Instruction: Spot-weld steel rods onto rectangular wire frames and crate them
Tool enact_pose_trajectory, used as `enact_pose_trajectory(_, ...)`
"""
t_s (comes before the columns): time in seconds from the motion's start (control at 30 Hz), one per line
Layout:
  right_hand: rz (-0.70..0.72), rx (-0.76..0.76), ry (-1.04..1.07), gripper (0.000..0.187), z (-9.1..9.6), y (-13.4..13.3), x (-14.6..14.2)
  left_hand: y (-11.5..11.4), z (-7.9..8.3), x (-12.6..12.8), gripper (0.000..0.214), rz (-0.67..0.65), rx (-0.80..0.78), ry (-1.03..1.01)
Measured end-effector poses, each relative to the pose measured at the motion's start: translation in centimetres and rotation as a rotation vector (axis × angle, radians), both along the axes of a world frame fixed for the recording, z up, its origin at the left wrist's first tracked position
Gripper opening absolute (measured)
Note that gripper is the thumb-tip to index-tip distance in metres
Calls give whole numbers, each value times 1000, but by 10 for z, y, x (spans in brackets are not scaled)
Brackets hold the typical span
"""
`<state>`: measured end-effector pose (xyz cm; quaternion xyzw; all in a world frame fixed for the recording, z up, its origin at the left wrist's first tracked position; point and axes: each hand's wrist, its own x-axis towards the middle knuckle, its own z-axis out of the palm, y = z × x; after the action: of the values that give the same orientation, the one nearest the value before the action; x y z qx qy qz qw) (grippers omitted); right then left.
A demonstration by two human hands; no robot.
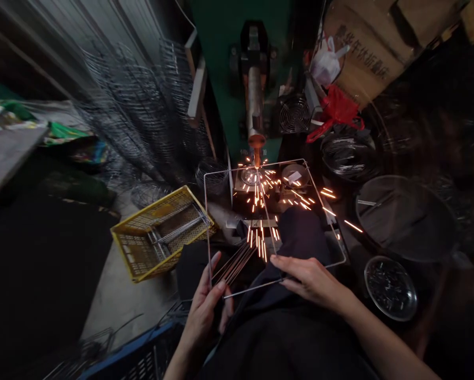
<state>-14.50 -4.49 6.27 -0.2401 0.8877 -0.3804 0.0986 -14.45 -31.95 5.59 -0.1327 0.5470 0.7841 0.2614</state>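
A rectangular wire frame (pixel 206 211) is held over my lap by both hands. A thin metal rod (pixel 267 214) crosses it from the far edge toward my right hand. My left hand (pixel 205 301) grips the near left corner, and a bundle of thin rods (pixel 237 264) lies at its fingers. With fingers closed, my right hand (pixel 310 277) pinches the rod's near end at the frame's near edge. The frame's far edge meets the tip of a spot welder's upper electrode (pixel 256 105), where orange sparks spray out toward me.
A yellow crate (pixel 132 264) with several rods stands at left, before stacked wire racks (pixel 142 105). At right are a bowl of small metal pieces (pixel 391 290), a large round tray (pixel 403 221) and a red plastic bag (pixel 338 111). A blue crate (pixel 122 353) sits near lower left.
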Motion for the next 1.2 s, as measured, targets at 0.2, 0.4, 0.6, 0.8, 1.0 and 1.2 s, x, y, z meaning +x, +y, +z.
enact_pose_trajectory(0.2,-44,59,39,61,4,-5,0,-4,-8,-1,77,-27,17,91)
enact_pose_trajectory(0.4,-21,104,105,63,-4,-5,2,-8,-11,0,79,-38,-5,102)
enact_pose_trajectory(0.6,-15,84,188,59,-16,-1,-16,-11,-18,-22,79,-32,52,161)
enact_pose_trajectory(0.8,-228,188,378,60,-5,2,-142,2,-14,-145,83,64,114,335)
enact_pose_trajectory(1.0,-220,286,485,53,23,11,-247,14,-10,-237,82,174,167,415)
enact_pose_trajectory(1.2,-200,236,507,42,27,16,-270,12,-7,-249,83,215,185,412)
